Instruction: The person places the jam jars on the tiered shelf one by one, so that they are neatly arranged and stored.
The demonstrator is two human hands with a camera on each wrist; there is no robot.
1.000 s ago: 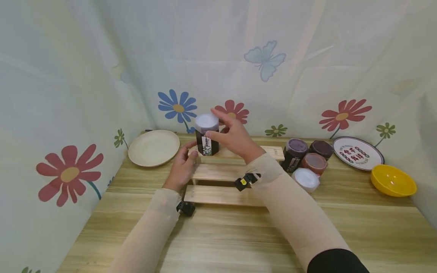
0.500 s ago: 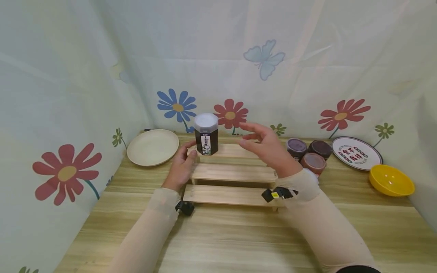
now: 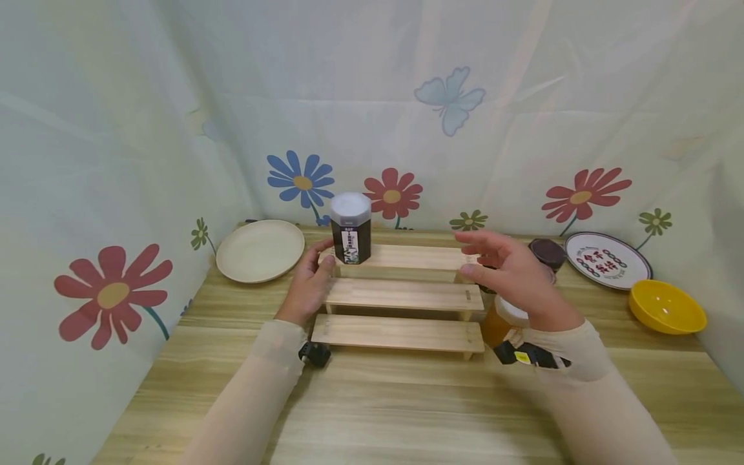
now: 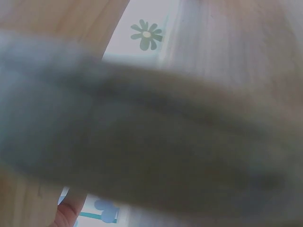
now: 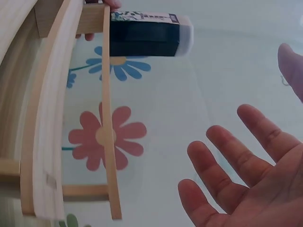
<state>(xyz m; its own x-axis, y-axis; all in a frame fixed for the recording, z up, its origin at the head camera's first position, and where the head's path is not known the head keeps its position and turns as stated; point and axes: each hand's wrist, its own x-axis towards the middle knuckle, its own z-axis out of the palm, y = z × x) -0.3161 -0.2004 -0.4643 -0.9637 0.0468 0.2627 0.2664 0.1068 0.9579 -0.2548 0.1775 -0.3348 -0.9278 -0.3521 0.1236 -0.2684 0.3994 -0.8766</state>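
We are looking down on a three-tier wooden step rack (image 3: pixel 401 294) standing on a wooden table (image 3: pixel 372 400). A dark hexagonal jar (image 3: pixel 351 228) with a pale lid is standing upright at the left end of the top tier, well placed for display, its label facing us. Our left hand (image 3: pixel 309 282) is resting against the rack's left end, fingers relaxed and the thumb touching the top tier just beside the jar, apparently steadying the rack; it is gripping nothing that we can see. The left wrist view is too blurred to add anything. Our right hand (image 3: pixel 504 271) is hovering spread and empty above the rack's right end, palm turned leftward; the right wrist view is showing its fingers (image 5: pixel 222 161) splayed apart with nothing between them. Beneath this hand, an amber jar (image 3: pixel 498 321) and a dark-lidded jar (image 3: pixel 547 251) are sitting grouped on the table, near to reach. A beige plate (image 3: pixel 259 250), a patterned plate (image 3: pixel 607 259) and a yellow bowl (image 3: pixel 666 307) are lying farther out, well apart from the rack.
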